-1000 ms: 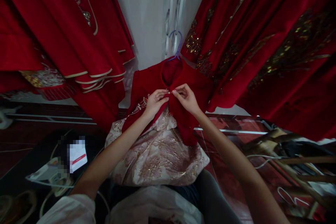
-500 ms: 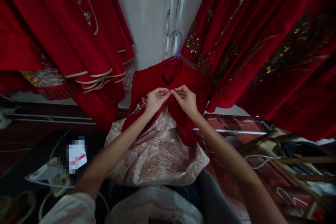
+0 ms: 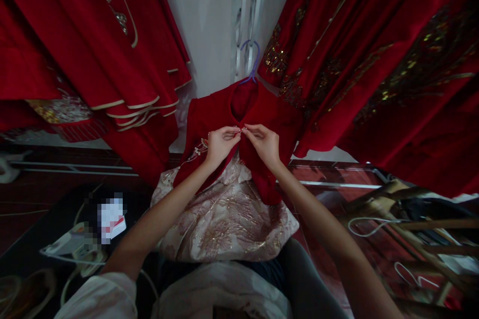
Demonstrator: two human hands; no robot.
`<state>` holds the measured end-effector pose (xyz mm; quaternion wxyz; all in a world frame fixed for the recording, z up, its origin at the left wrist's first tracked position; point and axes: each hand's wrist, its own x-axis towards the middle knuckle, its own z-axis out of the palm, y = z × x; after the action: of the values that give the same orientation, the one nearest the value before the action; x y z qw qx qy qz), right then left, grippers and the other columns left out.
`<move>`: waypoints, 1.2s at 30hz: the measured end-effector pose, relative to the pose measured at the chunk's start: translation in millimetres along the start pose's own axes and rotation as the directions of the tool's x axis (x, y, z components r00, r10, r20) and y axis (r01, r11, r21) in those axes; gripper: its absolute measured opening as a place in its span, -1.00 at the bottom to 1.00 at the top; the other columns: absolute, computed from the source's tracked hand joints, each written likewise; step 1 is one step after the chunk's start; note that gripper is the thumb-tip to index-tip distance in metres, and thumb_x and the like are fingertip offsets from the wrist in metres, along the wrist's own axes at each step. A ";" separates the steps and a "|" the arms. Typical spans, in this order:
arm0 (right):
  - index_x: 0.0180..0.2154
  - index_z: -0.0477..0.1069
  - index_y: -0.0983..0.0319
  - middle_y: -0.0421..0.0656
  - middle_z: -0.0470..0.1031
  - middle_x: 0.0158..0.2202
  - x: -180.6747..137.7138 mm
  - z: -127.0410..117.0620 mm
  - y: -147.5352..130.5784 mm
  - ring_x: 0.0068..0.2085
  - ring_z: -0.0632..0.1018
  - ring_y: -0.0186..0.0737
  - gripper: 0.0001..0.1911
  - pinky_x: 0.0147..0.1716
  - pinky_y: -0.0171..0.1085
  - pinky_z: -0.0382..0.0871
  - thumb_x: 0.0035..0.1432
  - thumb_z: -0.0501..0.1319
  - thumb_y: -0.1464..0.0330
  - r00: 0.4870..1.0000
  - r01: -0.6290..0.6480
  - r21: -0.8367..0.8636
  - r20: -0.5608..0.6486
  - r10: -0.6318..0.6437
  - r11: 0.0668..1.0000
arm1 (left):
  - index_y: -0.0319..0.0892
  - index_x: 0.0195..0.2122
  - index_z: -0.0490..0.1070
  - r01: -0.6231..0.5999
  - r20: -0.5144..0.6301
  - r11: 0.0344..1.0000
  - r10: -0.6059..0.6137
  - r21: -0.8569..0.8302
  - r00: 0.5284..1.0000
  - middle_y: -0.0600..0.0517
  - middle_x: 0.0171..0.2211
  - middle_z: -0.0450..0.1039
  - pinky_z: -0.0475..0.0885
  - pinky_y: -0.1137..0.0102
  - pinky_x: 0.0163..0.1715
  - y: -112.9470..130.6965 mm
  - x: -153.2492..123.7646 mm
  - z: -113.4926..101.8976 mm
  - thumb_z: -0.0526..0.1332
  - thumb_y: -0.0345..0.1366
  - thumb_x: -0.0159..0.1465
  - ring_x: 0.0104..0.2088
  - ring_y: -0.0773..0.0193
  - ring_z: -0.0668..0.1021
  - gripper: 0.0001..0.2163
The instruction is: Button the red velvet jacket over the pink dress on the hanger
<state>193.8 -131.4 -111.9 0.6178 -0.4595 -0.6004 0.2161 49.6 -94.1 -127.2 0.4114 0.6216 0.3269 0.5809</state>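
Observation:
A red jacket [image 3: 209, 112] hangs in front of me on a purple hanger [image 3: 255, 62], its neck open and its lower front parted. My left hand [image 3: 221, 143] pinches the front edge just below the neckline. From the other side my right hand [image 3: 264, 140] pinches the opposite front edge, the fingertips of both hands almost meeting. Whatever fastening lies between the fingertips is too small to make out. Beaded trim [image 3: 202, 146] shows on the jacket beside my left hand. Below, a pale brocade skirt [image 3: 224, 214] with gold floral patterning spreads over my lap.
Red garments with cream edging [image 3: 149, 60] hang at the left, and red sequined garments [image 3: 337, 84] at the right. Behind is a pale cabinet [image 3: 209, 20]. A dark surface [image 3: 45, 229] at lower left carries a white power strip. A wooden rack [image 3: 419, 224] stands at lower right.
Both hands keep their pinch at the jacket front, with only slight finger movement. The view has shifted a little.

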 end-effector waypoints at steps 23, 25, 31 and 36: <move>0.04 0.09 0.16 -0.12 0.39 -0.17 -26.6 -0.2 7.3 -0.31 0.49 -0.27 -0.39 -0.38 -0.29 0.40 -0.01 0.30 0.25 0.997 -0.039 -0.167 0.061 0.049 0.985 | -0.14 -0.12 0.39 0.055 0.076 0.987 -0.044 -0.151 0.996 -0.06 -0.11 0.50 0.49 0.35 -0.12 -2.5 -20.3 1.3 0.22 -0.22 0.23 -0.13 0.28 0.56 -0.78; -0.02 0.20 0.17 -0.19 0.41 -0.32 -36.1 -18.9 5.2 -0.40 0.46 -0.27 -0.49 -0.41 -0.28 0.35 -0.01 0.29 0.28 0.982 -0.036 -0.366 0.157 0.100 0.930 | -0.16 -0.21 0.42 0.143 0.118 0.974 -0.124 -0.174 0.985 -0.05 -0.16 0.51 0.51 0.37 -0.20 -7.2 -28.0 -1.1 0.21 -0.13 0.24 -0.22 0.29 0.57 -0.78; -0.35 0.40 0.22 -0.21 0.46 -0.51 -38.5 -59.6 -11.4 -0.51 0.44 -0.31 -0.81 -0.52 -0.31 0.28 0.06 0.27 0.23 0.911 -0.210 -0.374 0.260 0.319 0.903 | -0.17 -0.30 0.48 0.282 0.244 0.959 -0.267 -0.029 0.932 -0.07 -0.28 0.56 0.49 0.28 -0.13 -20.6 -47.2 1.9 0.15 0.11 0.22 -0.22 0.19 0.59 -0.59; -0.02 0.43 0.19 -0.10 0.58 -0.20 -36.8 -62.7 -41.2 -0.30 0.59 -0.25 -0.55 -0.37 -0.27 0.52 0.06 0.30 0.16 0.813 -0.483 0.097 0.419 0.405 0.870 | -0.08 -0.21 0.52 0.419 0.385 0.887 -0.325 -0.192 0.864 -0.06 -0.21 0.59 0.46 0.26 -0.04 -3.2 -53.1 5.1 -0.15 0.24 0.28 -0.06 0.14 0.57 -0.40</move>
<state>234.2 -200.8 -88.8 0.4623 -0.4716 -0.5604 0.4998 49.0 -140.3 -154.0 0.6474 0.5756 0.2830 0.4116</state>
